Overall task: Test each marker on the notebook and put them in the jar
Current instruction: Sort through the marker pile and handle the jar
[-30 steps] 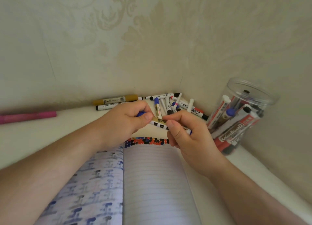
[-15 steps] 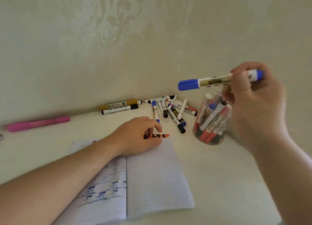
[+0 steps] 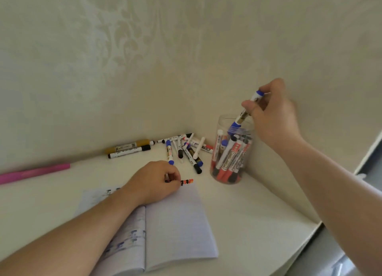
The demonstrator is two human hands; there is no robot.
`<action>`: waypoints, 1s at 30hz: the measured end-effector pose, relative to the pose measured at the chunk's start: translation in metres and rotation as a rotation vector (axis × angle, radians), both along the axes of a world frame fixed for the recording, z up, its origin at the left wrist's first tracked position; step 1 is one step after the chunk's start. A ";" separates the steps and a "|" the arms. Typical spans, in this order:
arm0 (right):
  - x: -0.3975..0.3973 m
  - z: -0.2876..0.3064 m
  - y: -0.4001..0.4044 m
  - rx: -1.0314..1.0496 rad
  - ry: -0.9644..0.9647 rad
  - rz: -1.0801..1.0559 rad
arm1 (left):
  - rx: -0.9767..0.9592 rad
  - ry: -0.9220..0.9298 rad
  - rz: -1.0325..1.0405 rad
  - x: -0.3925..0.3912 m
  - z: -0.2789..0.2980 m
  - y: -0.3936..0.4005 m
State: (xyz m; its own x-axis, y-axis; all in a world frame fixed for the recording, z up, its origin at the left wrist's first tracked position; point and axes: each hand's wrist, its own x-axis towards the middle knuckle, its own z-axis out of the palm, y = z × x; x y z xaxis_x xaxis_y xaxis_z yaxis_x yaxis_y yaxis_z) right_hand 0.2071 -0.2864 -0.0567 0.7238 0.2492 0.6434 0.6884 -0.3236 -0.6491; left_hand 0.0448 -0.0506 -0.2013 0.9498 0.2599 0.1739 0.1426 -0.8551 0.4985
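Notebook: lay open on the table. Left hand: rested on its top edge, fingers curled, holding nothing. Loose markers: piled beyond. Right hand: pinched blue marker, cap down inside the jar mouth.

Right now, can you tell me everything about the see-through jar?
The jar is a clear, plastic-looking cylinder with no lid on, standing upright on the white table in the corner by the wall. It is crowded with markers leaning inside, mostly red and black, some blue. The right hand pinches a blue marker whose capped end dips into its open mouth. The loose marker pile lies to its left.
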 end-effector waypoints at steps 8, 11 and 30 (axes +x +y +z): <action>0.003 0.006 0.021 -0.559 -0.047 0.030 | 0.024 0.002 0.006 0.000 -0.001 0.001; 0.006 0.010 0.024 -0.544 -0.092 0.013 | 0.021 0.009 0.012 0.001 -0.002 0.003; 0.015 0.006 0.028 -0.331 -0.059 -0.061 | 0.400 0.073 -0.039 0.004 0.003 -0.003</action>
